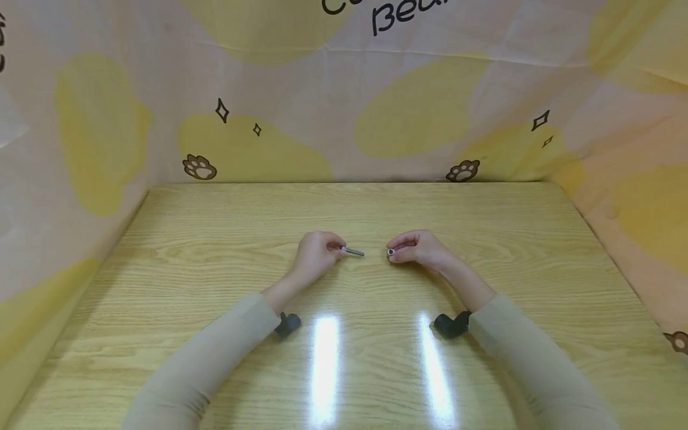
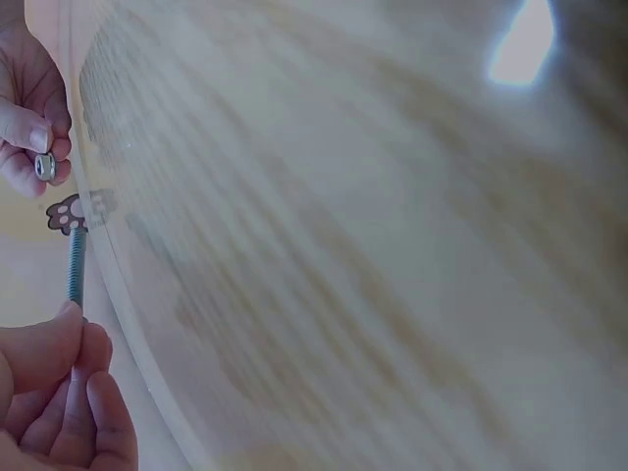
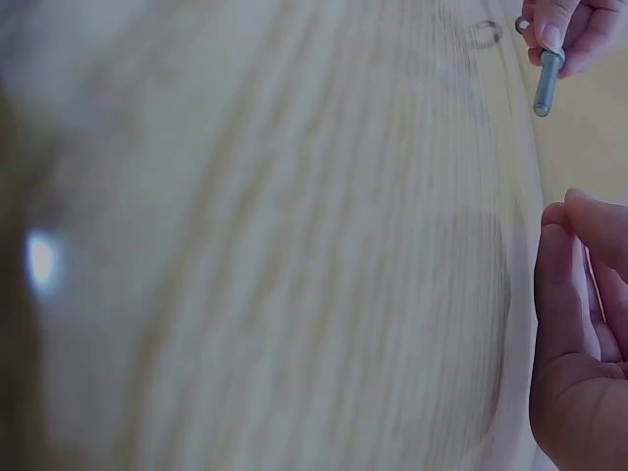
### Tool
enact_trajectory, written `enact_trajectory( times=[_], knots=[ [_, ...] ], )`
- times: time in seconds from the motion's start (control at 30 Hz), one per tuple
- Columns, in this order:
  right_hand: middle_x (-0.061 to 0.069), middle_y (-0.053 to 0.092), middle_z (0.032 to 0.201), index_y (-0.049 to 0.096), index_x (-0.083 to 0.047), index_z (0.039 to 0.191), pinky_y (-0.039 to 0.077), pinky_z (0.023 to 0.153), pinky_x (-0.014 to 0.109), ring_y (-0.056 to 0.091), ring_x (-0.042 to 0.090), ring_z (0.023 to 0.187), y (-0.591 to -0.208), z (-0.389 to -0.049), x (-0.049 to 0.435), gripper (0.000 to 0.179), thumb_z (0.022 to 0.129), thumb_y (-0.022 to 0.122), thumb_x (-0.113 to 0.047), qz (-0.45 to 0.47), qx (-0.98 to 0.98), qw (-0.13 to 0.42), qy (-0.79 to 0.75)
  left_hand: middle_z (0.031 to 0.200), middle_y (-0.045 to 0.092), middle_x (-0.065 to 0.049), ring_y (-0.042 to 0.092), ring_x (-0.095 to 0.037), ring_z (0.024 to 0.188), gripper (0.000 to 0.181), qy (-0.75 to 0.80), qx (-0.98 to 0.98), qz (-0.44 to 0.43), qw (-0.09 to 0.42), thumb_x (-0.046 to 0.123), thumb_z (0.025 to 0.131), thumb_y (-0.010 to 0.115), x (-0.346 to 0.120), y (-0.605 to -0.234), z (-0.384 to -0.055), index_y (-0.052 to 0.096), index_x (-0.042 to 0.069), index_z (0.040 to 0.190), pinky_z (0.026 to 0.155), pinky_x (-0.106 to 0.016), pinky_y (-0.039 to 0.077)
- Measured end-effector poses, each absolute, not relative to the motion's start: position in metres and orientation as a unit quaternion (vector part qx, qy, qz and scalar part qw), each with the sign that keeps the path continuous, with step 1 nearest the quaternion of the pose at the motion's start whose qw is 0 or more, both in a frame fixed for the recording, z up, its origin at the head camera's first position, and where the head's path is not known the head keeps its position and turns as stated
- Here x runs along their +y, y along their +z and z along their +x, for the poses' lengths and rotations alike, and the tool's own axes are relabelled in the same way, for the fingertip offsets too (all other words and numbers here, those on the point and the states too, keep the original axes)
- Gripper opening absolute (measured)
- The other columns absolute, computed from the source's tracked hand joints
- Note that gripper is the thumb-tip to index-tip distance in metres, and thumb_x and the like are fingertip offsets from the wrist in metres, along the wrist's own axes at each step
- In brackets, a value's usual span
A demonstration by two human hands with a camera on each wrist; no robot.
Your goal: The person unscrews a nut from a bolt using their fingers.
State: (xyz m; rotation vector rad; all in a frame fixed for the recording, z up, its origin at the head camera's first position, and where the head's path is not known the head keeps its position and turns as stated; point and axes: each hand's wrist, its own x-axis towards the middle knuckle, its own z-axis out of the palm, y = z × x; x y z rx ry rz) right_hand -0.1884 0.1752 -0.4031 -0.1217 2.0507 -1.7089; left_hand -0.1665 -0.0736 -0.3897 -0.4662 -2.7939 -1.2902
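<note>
My left hand [image 1: 318, 254] pinches a threaded bolt [image 1: 353, 251] near its head between thumb and fingertips. The bolt's shank points right, toward the other hand. In the left wrist view the bolt [image 2: 76, 267] shows its thread, with the head hidden by the fingers. A short gap away, my right hand [image 1: 420, 248] pinches a small metal nut [image 1: 390, 252], its hole facing the bolt. The nut [image 2: 45, 167] also appears at the right hand's fingertips in the left wrist view. From the right wrist view the fingers hide the nut, and the bolt's end [image 3: 543, 104] points this way.
Both hands are above a wood-grain table [image 1: 371, 209]. A patterned cloth [image 1: 344, 107] with paw prints hangs behind it and along both sides. Black wrist-worn pieces [image 1: 452, 324] show below each forearm. Two bright reflections lie on the near tabletop.
</note>
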Motion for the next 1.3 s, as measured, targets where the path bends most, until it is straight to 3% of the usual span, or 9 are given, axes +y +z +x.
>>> enact_trajectory(
  times=[1.03, 1.3],
  knots=[
    [0.004, 0.064, 0.076, 0.070, 0.002, 0.089, 0.047, 0.063, 0.022, 0.055, 0.013, 0.071, -0.390, -0.188, 0.154, 0.020, 0.071, 0.076, 0.005, -0.078, 0.868, 0.188, -0.452, 0.080, 0.067, -0.006, 0.059, -0.018, 0.075, 0.010, -0.318, -0.935, -0.154, -0.032, 0.000, 0.075, 0.074, -0.071, -0.386, -0.162, 0.071, 0.002, 0.085, 0.070, -0.030, 0.049],
    [0.005, 0.063, 0.077, 0.070, 0.002, 0.088, 0.048, 0.064, 0.023, 0.055, 0.014, 0.072, -0.390, -0.189, 0.154, 0.018, 0.071, 0.076, 0.004, -0.086, 0.876, 0.186, -0.436, 0.081, 0.068, -0.007, 0.061, -0.018, 0.075, 0.011, -0.318, -0.934, -0.163, -0.020, -0.001, 0.075, 0.075, -0.072, -0.387, -0.163, 0.071, 0.001, 0.085, 0.071, -0.030, 0.050]
  ],
)
